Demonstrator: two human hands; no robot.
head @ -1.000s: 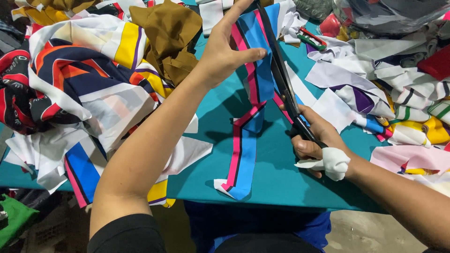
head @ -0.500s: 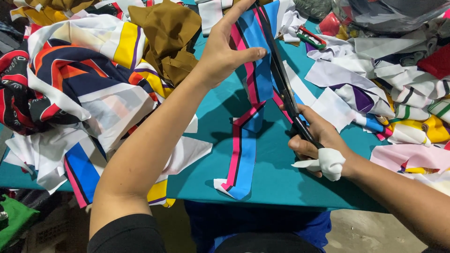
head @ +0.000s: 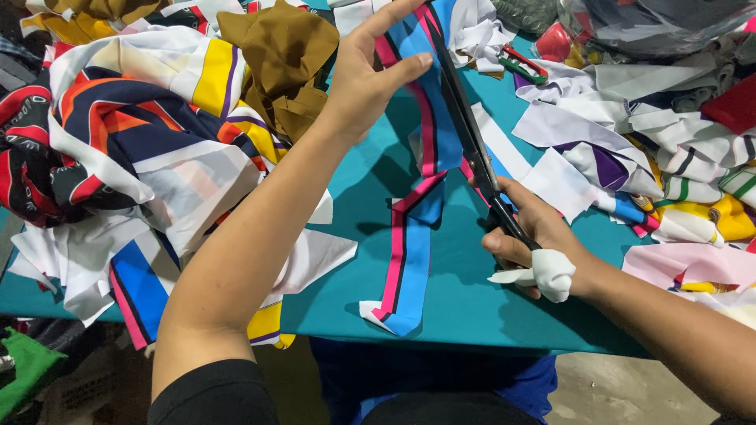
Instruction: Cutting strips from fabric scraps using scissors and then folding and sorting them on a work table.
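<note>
While the left hand (head: 370, 75) pinches the upper end of a blue-and-pink strip (head: 413, 212) and lifts it off the teal bench (head: 465, 291), the right hand (head: 524, 236) grips the handles of long black scissors (head: 468, 134), a white cloth wrap (head: 547, 271) knotted at the thumb. The strip's long axis runs away from the person, its lower end trailing on the bench near the front edge and its top held well forward. The blades lie almost parallel to that axis, along the strip's right edge, touching or just beside it, their tips up by the left thumb. The left hand is the farther one and the right the nearer. Patterned offcuts (head: 118, 149) heap to the left, paler scraps (head: 654, 149) to the right.
</note>
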